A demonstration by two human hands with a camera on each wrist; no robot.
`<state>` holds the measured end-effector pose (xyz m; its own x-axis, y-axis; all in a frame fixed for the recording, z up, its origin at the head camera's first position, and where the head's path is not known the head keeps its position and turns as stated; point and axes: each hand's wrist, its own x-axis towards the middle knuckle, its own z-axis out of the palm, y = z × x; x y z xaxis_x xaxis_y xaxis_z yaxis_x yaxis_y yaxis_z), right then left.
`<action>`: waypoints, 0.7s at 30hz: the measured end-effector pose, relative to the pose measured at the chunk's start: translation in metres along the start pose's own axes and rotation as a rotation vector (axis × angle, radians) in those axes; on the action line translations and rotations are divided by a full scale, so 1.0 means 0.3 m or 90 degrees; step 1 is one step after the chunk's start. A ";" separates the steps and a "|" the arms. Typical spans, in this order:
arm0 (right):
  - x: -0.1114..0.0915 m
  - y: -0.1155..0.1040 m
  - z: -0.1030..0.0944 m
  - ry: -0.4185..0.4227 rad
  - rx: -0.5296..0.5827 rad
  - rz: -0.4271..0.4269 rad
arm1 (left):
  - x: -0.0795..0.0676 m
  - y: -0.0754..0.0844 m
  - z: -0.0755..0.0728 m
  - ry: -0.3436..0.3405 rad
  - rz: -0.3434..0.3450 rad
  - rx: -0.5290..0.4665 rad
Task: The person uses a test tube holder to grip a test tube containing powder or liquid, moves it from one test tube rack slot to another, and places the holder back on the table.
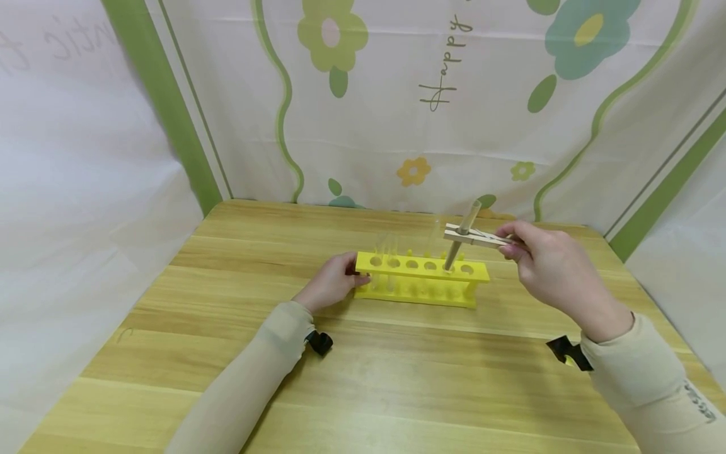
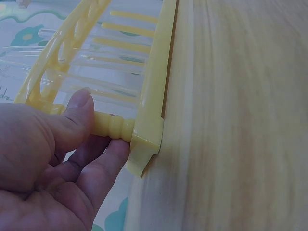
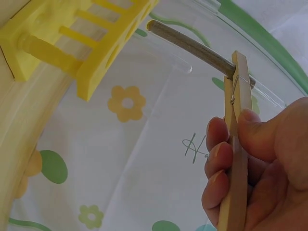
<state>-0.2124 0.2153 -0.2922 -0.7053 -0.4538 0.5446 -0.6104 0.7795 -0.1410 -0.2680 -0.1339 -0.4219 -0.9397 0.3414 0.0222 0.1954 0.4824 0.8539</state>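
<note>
A yellow test tube rack (image 1: pixel 420 268) stands on the table. My left hand (image 1: pixel 331 280) holds its left end, and in the left wrist view the thumb and fingers curl round the end post (image 2: pixel 108 124). My right hand (image 1: pixel 547 268) grips a wooden test tube holder (image 3: pixel 238 110) by its handles. Clamped in the holder's far end is a glass test tube (image 1: pixel 458 243) with grey-brown contents, tilted. Its lower end is at a hole toward the rack's right; I cannot tell whether it has entered. Clear test tubes (image 1: pixel 392 243) stand in the rack's left holes.
Another clear tube (image 1: pixel 435 234) rises at the rack's back row. The wooden table (image 1: pixel 368 378) extends in front of the rack. A white cloth (image 1: pixel 363 126) with printed flowers hangs behind the table and along its sides.
</note>
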 end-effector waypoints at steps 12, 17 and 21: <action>-0.002 0.002 0.005 -0.007 0.001 0.007 | 0.001 0.001 -0.002 -0.004 0.003 -0.009; -0.003 0.005 0.009 -0.008 0.003 0.006 | 0.001 0.001 -0.002 -0.004 0.001 -0.011; -0.003 0.009 0.011 -0.009 0.004 0.004 | 0.002 -0.003 -0.001 -0.005 0.002 -0.012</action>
<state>-0.2145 0.2163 -0.2958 -0.7141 -0.4545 0.5325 -0.6080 0.7797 -0.1499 -0.2689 -0.1342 -0.4225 -0.9368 0.3492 0.0209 0.1931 0.4664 0.8633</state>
